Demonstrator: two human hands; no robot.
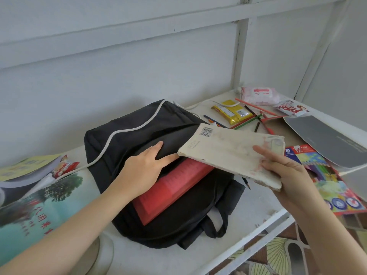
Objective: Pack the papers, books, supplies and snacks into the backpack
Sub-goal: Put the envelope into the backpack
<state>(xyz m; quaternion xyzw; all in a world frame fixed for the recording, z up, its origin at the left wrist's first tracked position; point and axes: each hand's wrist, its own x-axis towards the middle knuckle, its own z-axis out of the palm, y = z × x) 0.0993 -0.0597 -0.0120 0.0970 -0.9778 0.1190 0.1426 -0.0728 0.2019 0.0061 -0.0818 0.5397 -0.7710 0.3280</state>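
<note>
A black backpack (pixel 127 135) lies flat on the white shelf, its opening toward me. A red book (pixel 172 187) sticks halfway out of that opening. My left hand (pixel 145 167) holds the upper flap of the opening, thumb under the fabric and fingers on top. My right hand (pixel 286 169) grips a worn cream-coloured book (pixel 228 151) by its near right corner and holds it just above the red book, its barcode end pointing to the bag.
Loose coloured pencils (pixel 256 118), a yellow snack pack (pixel 232 112), a pink tissue pack (pixel 258 95) and a red-white snack bag (pixel 292 109) lie at back right. A grey folder (pixel 327 139) and pencil box (pixel 329 175) sit right. Printed papers (pixel 39 205) and a snack (pixel 65 165) lie left.
</note>
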